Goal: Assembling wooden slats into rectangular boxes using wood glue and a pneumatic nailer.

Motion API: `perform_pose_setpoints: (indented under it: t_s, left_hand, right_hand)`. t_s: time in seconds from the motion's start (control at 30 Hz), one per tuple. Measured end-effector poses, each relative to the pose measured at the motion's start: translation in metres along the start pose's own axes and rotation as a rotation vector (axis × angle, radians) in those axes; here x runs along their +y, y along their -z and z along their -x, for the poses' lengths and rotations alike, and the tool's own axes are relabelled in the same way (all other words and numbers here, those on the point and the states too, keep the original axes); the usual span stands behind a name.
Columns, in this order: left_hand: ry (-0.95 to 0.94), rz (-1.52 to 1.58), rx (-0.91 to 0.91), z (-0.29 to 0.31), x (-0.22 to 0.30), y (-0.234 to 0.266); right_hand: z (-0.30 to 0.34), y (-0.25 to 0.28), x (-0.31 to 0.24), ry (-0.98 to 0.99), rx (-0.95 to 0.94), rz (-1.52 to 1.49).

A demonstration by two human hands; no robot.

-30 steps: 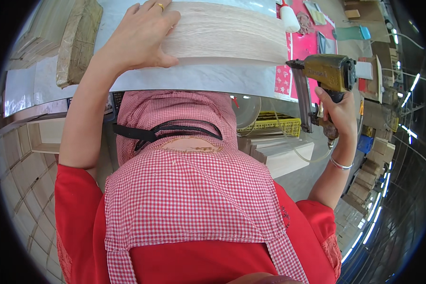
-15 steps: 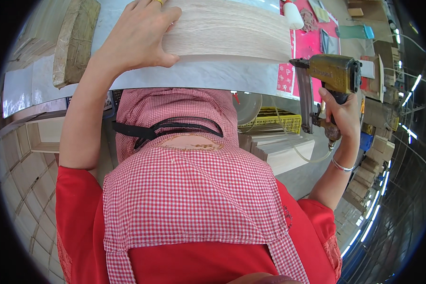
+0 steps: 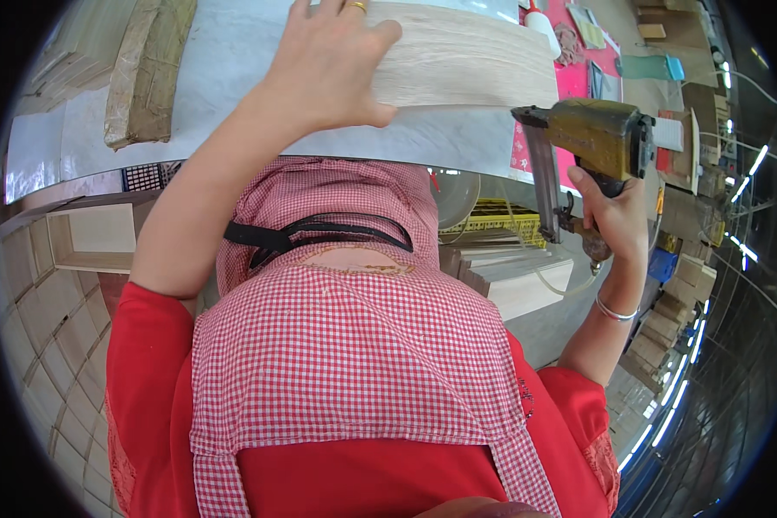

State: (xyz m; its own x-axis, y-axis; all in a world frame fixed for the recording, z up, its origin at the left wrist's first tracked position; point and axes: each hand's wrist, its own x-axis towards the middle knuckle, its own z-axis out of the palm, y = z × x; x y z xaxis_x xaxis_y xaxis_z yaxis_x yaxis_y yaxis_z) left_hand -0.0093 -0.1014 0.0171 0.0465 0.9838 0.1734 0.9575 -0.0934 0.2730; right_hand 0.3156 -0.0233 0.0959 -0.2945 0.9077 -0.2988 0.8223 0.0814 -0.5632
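Observation:
A pale wood-grained board [image 3: 470, 60] lies across the worktop [image 3: 233, 86]. Over its left end rests my left hand [image 3: 332, 69], with the thumb along the near edge and the other fingers reaching over the far side, partly cut off by the picture's top. My right hand [image 3: 615, 216] is wrapped round the handle of a yellow and black air nail gun [image 3: 591, 134], whose hose hangs from the grip. The gun's nose is at the board's near right corner; whether it touches cannot be made out.
A tape-wrapped block [image 3: 147, 78] lies left on the worktop. A white bottle [image 3: 542, 34] and a rag [image 3: 568, 43] are at the far right. Below the worktop sit a stack of boards [image 3: 527, 281] and a yellow crate [image 3: 492, 220]. An open wooden box [image 3: 91, 237] stands lower left.
My left hand has moved right, and the board has shifted right with it. The nail gun in my right hand has come slightly left, so its nose now overlaps the board's corner.

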Motion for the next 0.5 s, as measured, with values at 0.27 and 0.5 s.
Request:
perform_pose_setpoints:
  t_s: [0.27, 0.5]
  left_hand:
    - [0.008, -0.002, 0.025, -0.003, 0.005, -0.008]
    - [-0.31, 0.023, 0.84, -0.008, -0.03, -0.088]
  right_hand:
    - [-0.003, -0.01, -0.012, -0.005, -0.001, -0.047]
    - [-0.004, -0.012, -0.019, -0.012, -0.026, -0.053]
